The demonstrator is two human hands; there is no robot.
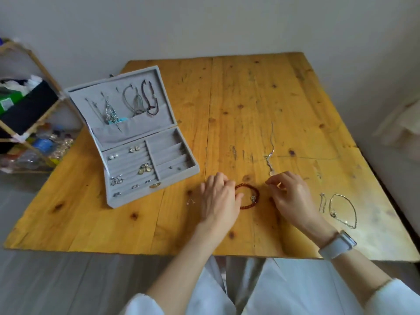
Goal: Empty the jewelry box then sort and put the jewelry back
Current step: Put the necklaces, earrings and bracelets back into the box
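Observation:
An open grey jewelry box (175, 178) stands on the left of the wooden table (318, 98). Its raised lid holds several necklaces and a dark bead bracelet (150, 96). Its base holds earrings and a flower brooch (144, 168). A red bead bracelet (250, 204) lies flat near the front edge. My left hand (218, 198) pinches the bracelet's left side. My right hand (292, 196) hovers just right of it with thumb and forefinger pinched together; I cannot see anything between them. A silver chain (271, 151) runs away from those fingertips.
A small earring (191, 202) lies left of my left hand. A short silver chain (322, 202) and a looped silver necklace (343, 211) lie right of my right hand. A wooden shelf (38, 62) full of clutter stands left of the table.

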